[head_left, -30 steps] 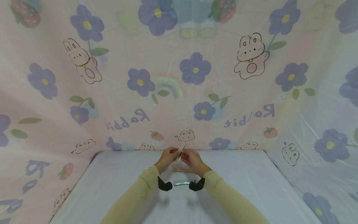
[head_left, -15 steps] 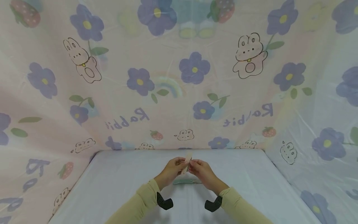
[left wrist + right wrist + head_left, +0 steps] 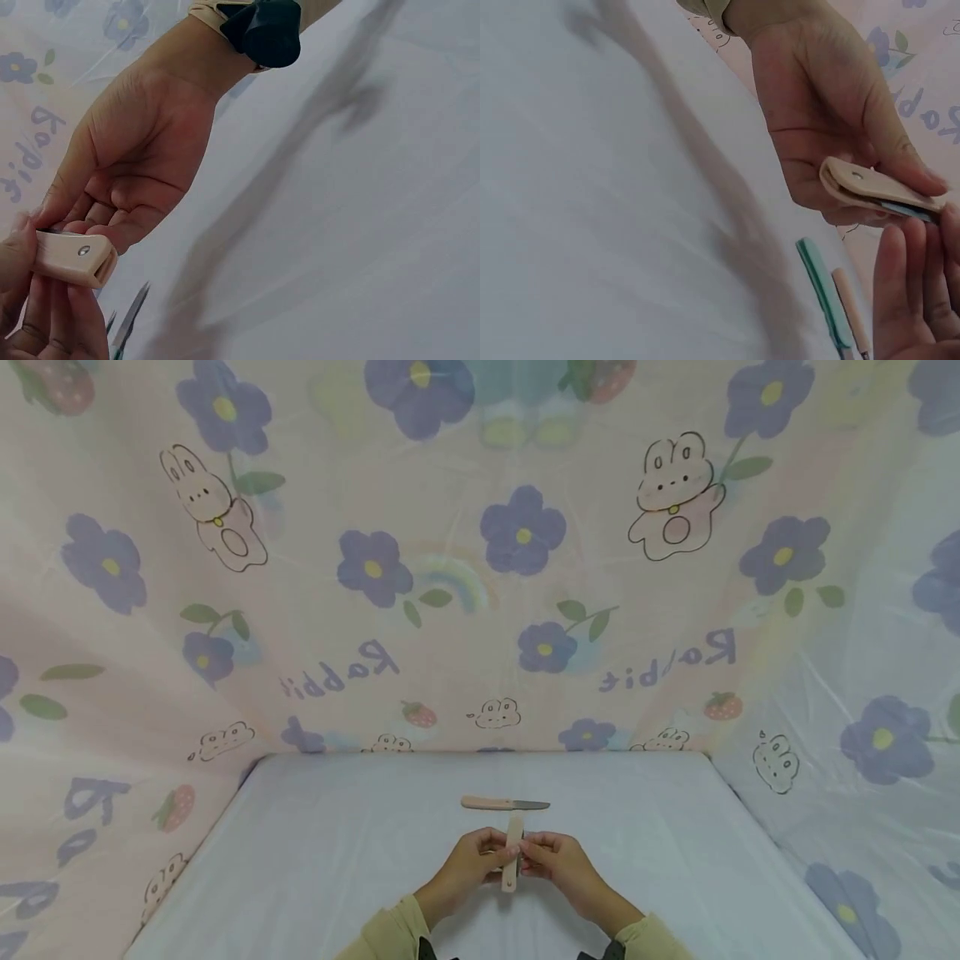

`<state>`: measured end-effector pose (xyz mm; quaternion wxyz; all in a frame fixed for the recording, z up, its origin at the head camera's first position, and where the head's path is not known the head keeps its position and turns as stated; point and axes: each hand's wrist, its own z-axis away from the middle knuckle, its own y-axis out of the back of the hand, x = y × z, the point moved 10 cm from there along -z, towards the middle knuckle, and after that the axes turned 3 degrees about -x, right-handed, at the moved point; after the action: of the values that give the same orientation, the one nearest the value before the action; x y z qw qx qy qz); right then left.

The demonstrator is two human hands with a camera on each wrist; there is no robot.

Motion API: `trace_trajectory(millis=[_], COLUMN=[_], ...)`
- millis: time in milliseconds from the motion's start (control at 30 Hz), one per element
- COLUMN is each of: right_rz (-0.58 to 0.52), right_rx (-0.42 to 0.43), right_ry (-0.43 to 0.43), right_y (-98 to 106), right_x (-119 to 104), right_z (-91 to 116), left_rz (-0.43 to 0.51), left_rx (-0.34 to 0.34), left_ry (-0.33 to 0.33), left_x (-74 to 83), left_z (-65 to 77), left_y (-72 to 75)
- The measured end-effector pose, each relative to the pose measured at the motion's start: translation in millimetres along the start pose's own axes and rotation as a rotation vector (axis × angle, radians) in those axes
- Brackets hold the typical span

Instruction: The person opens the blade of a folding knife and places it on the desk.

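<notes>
A folding knife [image 3: 512, 853] with a beige handle stands nearly upright between both hands. My left hand [image 3: 474, 858] grips the handle from the left, its thumb laid across the front. From the other side my right hand [image 3: 557, 862] pinches the knife along its edge. In the right wrist view the knife's handle [image 3: 885, 189] shows a rivet and a strip of blade in its slot. The left wrist view shows the slotted handle end [image 3: 82, 259]. How far the blade is folded out is hidden by the fingers.
A knife with a beige handle [image 3: 487, 802] lies across the white table [image 3: 337, 835], its grey blade pointing right. Beside it, in the right wrist view, lies a green-handled knife [image 3: 825, 292]. Patterned fabric [image 3: 450, 643] walls the back and sides.
Both hands have come down and nearer the body with the folding knife, uncovering the beige-handled knife on the table. The green-handled knife has gone from the head view. The head view has shifted slightly.
</notes>
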<state>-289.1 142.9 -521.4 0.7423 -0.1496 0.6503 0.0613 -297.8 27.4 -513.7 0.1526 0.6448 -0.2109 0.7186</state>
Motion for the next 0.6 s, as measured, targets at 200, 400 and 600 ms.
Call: trace_trajectory(millis=[200, 400, 600], right_rz=[-0.021, -0.04, -0.083], right_rx=[0.013, 0.035, 0.021], right_ry=[-0.005, -0.03, -0.047], right_y=[-1, -2, -5], right_x=[13, 26, 38], right_z=[9, 13, 18], left_rz=[0.023, -0.003, 0.049], left_rx=[-0.01, 0.014, -0.021], left_ry=[0.016, 0.071, 0.136], left_x=[-13.1, -27.7, -40.9], left_z=[10.4, 17.2, 22.4], left_y=[-3.1, -0.7, -4.2])
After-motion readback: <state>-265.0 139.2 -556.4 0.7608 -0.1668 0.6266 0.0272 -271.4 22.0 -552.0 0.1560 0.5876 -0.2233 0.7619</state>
